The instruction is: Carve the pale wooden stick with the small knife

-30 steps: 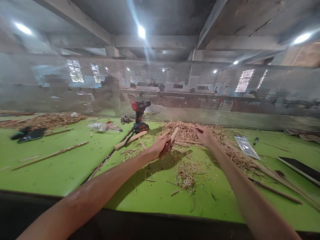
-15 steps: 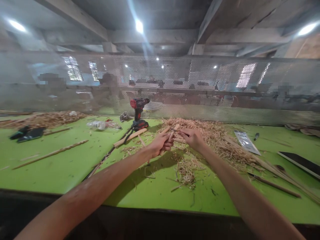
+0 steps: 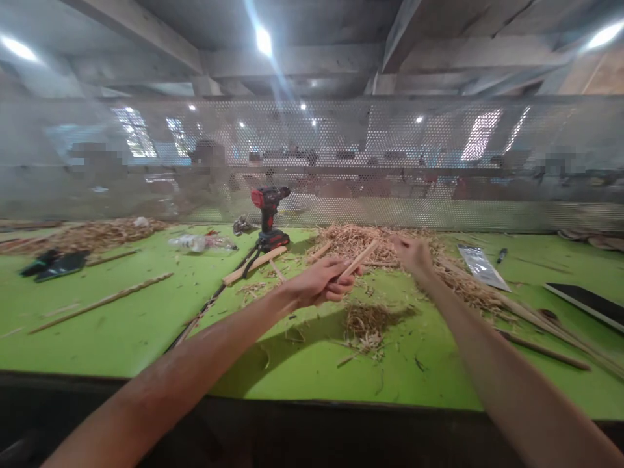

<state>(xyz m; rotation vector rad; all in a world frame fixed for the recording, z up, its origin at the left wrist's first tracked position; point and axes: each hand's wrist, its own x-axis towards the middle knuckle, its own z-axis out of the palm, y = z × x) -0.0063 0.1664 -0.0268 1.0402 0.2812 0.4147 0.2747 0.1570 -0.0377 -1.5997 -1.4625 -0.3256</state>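
My left hand (image 3: 327, 282) is closed around a short, pale wooden stick (image 3: 359, 259), whose far end points up and to the right. Apart from the stick, to its right, is my right hand (image 3: 414, 255), its fingers curled together and slightly blurred. Whatever the right fingers may pinch is too small and smeared to name. Behind both hands spreads a heap of wood shavings (image 3: 351, 235). A smaller clump of shavings (image 3: 366, 325) lies on the green tabletop (image 3: 302, 374) below them.
A cordless drill (image 3: 270, 218) stands upright behind a flat wood strip (image 3: 256, 265). Left are a plastic bottle (image 3: 202, 243) and a long stick (image 3: 102, 302). A silver packet (image 3: 482, 266), a marker (image 3: 502, 255) and a dark flat slab (image 3: 587, 305) lie right. A mesh screen (image 3: 336, 195) borders the back.
My right hand has moved right, away from the stick. My left hand has shifted slightly right with the stick, which shows more of its length and tilts further over.
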